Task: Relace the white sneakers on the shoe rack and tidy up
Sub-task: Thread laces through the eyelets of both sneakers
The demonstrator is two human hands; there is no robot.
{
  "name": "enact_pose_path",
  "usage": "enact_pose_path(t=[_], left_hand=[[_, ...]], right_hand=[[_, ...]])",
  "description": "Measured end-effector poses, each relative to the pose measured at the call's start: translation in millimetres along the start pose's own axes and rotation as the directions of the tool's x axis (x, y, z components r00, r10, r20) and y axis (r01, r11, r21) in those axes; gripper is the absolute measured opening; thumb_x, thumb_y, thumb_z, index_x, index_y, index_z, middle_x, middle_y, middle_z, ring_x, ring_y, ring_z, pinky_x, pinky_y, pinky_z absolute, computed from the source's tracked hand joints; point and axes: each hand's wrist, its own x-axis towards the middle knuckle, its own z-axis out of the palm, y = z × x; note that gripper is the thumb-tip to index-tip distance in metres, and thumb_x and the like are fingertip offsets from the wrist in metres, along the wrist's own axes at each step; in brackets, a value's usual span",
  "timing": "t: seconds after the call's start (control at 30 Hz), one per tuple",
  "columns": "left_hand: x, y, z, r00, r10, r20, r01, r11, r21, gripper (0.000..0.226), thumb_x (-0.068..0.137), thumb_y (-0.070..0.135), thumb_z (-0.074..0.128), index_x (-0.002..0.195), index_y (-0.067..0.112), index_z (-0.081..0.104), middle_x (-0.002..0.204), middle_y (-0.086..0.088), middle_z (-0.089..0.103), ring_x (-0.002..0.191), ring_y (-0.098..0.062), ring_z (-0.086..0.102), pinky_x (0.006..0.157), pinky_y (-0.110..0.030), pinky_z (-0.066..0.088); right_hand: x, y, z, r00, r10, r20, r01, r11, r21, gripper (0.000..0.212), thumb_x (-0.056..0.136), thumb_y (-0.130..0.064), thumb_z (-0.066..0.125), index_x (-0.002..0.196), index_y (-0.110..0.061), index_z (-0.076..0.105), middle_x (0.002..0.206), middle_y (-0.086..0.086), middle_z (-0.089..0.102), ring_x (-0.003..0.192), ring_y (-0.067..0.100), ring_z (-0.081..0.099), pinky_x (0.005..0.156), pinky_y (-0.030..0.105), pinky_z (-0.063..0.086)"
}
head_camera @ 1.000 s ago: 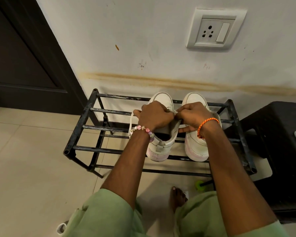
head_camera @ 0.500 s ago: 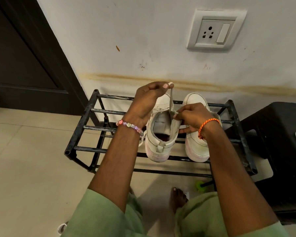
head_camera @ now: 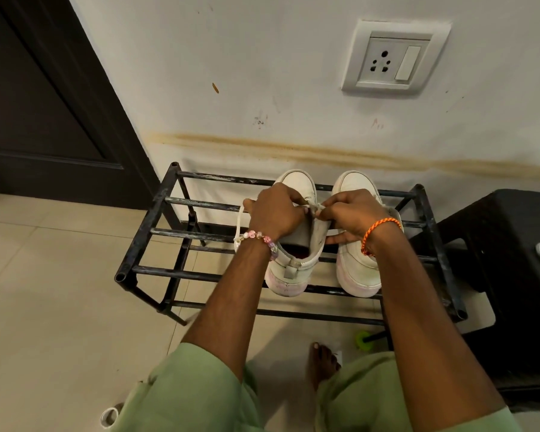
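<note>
Shoes sit side by side on the top bars of a black metal shoe rack (head_camera: 156, 213) by the wall, toes pointing at the wall. They are two white leather sneakers with pinkish soles, the left white sneaker (head_camera: 289, 269) and the right white sneaker (head_camera: 356, 269). Both hands meet over the left one. The left hand (head_camera: 275, 213), with a pink bead bracelet on its wrist, has its fingers curled and pinches a flat white shoelace (head_camera: 240, 219) near the eyelets. A loop of that lace hangs down past the wrist. The right hand (head_camera: 346, 213), with an orange thread band, pinches the top edge of the left sneaker with fingertips and thumb. A black plastic stool (head_camera: 512, 275) stands just beside the rack.
</note>
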Motion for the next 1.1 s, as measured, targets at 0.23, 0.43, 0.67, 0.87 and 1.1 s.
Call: enact_pose_path(t=[0.23, 0.43, 0.67, 0.87, 1.1], left_hand=[[-0.9, 2.9, -12.1, 0.994, -0.047, 0.094, 0.095, 0.787, -0.61, 0.004, 0.08, 0.009, 0.072, 0.082, 0.012, 0.074, 0.079, 0.003, 0.07, 0.084, -0.009, 0.063, 0.086, -0.027, 0.053], [1.6, 8.5, -35.4, 0.995, -0.065, 0.073, 0.093, 0.411, -0.907, 0.01, 0.086, 0.006, 0.063, 0.081, 0.013, 0.068, 0.089, 0.002, 0.069, 0.086, -0.008, 0.058, 0.072, -0.015, 0.046], [7.2, 2.2, -21.1, 0.991, -0.131, 0.028, 0.117, 0.747, -0.654, 0.011, 0.087, 0.022, 0.056, 0.093, 0.012, 0.056, 0.078, 0.002, 0.056, 0.071, -0.015, 0.053, 0.061, -0.026, 0.048], [-1.3, 7.2, -1.4, 1.0, 0.013, -0.021, -0.013, 1.0, -0.003, 0.023, 0.08, 0.042, 0.065, 0.099, 0.03, 0.07, 0.103, 0.006, 0.066, 0.107, -0.019, 0.052, 0.085, -0.036, 0.021], [1.1, 0.5, 4.7, 0.998, 0.018, -0.053, -0.014, 0.997, 0.081, 0.019, 0.086, 0.032, 0.065, 0.102, 0.024, 0.072, 0.111, 0.0, 0.067, 0.112, -0.023, 0.053, 0.091, -0.038, 0.025]], right_hand=[[-0.7, 0.0, -1.6, 1.0, 0.008, 0.008, -0.008, 1.0, 0.017, 0.016, 0.084, 0.004, 0.062, 0.077, -0.01, 0.061, 0.082, 0.01, 0.063, 0.077, 0.022, 0.063, 0.051, 0.032, 0.057], [-2.8, -0.1, -1.0, 1.0, 0.0, 0.024, 0.0, 1.0, 0.025, 0.016, 0.086, 0.004, 0.061, 0.077, -0.01, 0.059, 0.08, 0.009, 0.062, 0.071, 0.018, 0.062, 0.052, 0.031, 0.054], [-3.1, -0.3, 0.3, 1.0, 0.003, 0.021, -0.003, 1.0, 0.018, 0.017, 0.085, 0.004, 0.061, 0.077, -0.01, 0.06, 0.08, 0.008, 0.062, 0.072, 0.017, 0.062, 0.05, 0.03, 0.057], [-5.7, -1.6, 1.2, 1.0, 0.0, -0.001, 0.0, 1.0, 0.01, 0.014, 0.086, 0.003, 0.061, 0.077, -0.009, 0.06, 0.084, 0.011, 0.062, 0.073, 0.019, 0.062, 0.047, 0.029, 0.057], [-6.5, -3.2, 1.4, 1.0, 0.003, 0.002, -0.003, 1.0, 0.013, 0.013, 0.085, 0.003, 0.062, 0.078, -0.008, 0.06, 0.089, 0.011, 0.062, 0.077, 0.019, 0.061, 0.046, 0.028, 0.056]])
